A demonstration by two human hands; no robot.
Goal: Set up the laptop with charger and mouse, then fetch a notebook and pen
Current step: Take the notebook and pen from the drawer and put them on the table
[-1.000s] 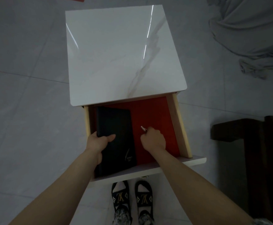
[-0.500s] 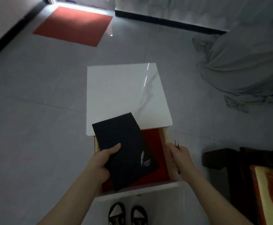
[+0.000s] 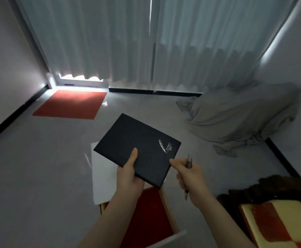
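A black notebook [image 3: 139,145] with a silver feather mark on its cover is held up in the air, tilted, above the small white side table [image 3: 101,176]. My left hand [image 3: 128,174] grips its near edge, thumb on the cover. My right hand [image 3: 190,178] is closed around a silver pen [image 3: 189,161], whose tip points up and whose other end sticks out below the fist; a fingertip touches the notebook's right corner. Below the hands the table's drawer [image 3: 169,212] stands pulled out, its red lining showing. No laptop, charger or mouse is in view.
Closed grey curtains [image 3: 164,42] cover the far wall. A red mat [image 3: 71,103] lies on the tiled floor at the back left. A grey cloth heap [image 3: 239,113] sits at the right wall. A dark wooden seat with a red-and-yellow cushion [image 3: 280,222] is at the lower right.
Both hands rose out of the drawer, the left lifting the notebook, the right carrying the pen. The view tilted up from the table top to the curtains and the room.
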